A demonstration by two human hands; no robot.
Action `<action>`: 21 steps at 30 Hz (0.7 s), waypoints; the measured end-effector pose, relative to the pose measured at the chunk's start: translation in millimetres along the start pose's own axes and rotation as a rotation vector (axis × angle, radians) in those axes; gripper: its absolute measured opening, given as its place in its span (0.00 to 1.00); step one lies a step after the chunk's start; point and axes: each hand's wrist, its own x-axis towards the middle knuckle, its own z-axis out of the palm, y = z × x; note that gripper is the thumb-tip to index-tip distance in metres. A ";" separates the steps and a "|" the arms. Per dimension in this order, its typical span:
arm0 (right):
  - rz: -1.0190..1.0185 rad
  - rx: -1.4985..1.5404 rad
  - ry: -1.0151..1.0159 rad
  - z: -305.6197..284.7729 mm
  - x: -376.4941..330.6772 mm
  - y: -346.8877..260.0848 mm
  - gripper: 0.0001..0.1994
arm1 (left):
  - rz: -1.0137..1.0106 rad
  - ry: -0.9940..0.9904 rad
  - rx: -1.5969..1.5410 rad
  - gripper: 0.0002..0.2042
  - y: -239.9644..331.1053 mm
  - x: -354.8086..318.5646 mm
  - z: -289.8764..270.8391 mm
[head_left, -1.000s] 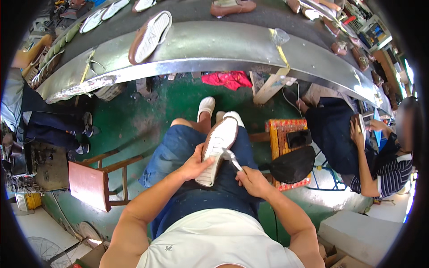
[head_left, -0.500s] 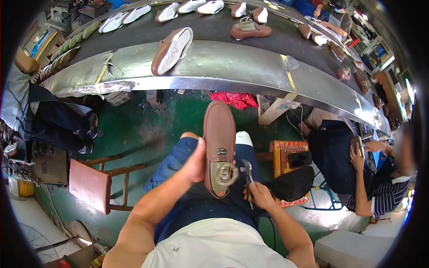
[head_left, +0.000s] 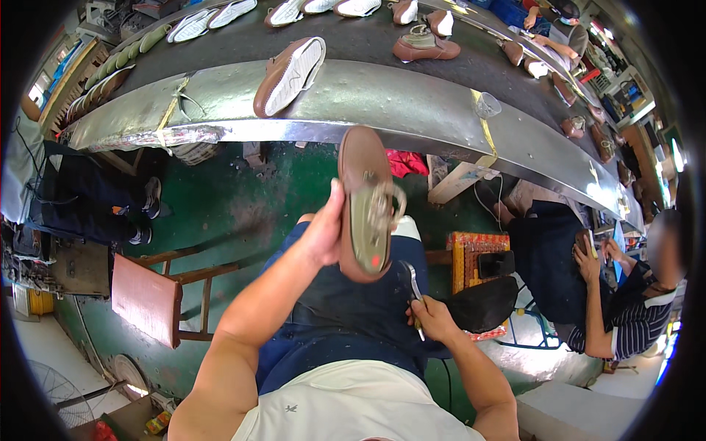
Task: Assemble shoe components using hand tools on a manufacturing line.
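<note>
My left hand (head_left: 323,231) is closed round the left side of a brown moccasin shoe (head_left: 356,158), raised over my lap with its toe toward the bench. The shoe's olive inside, lace and a red dot show; the lace part is blurred. Low by my right thigh, my right hand (head_left: 434,320) is closed on a metal hand tool (head_left: 412,279) with a curved silver head; its exact kind is hard to make out. The tool is apart from the shoe. Another brown shoe with a white sole (head_left: 294,77) lies on its side on the bench edge ahead.
A metal-edged bench (head_left: 220,95) crosses in front, carrying several shoes, some with white soles up. To the left stands a wooden stool (head_left: 147,298). A black phone (head_left: 496,262) and a black bag (head_left: 482,305) rest on an orange seat (head_left: 465,257) at right, beside a seated person (head_left: 625,309).
My left hand has moved the shoe up and away from me, toward the bench, tilting it so more of its inside shows. The right hand with the tool has shifted only slightly.
</note>
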 end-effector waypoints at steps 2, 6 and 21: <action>0.004 -0.076 0.015 2.2 1.8 5.1 0.19 | 0.040 -0.111 -0.078 0.44 26.0 23.9 10.9; 0.016 -0.089 0.024 4.6 6.0 9.7 0.21 | 0.069 -0.105 -0.282 0.39 62.4 67.3 17.7; 0.020 -0.104 -0.019 -21.7 19.2 -2.7 0.16 | 0.442 0.748 0.705 0.36 155.7 165.7 -0.9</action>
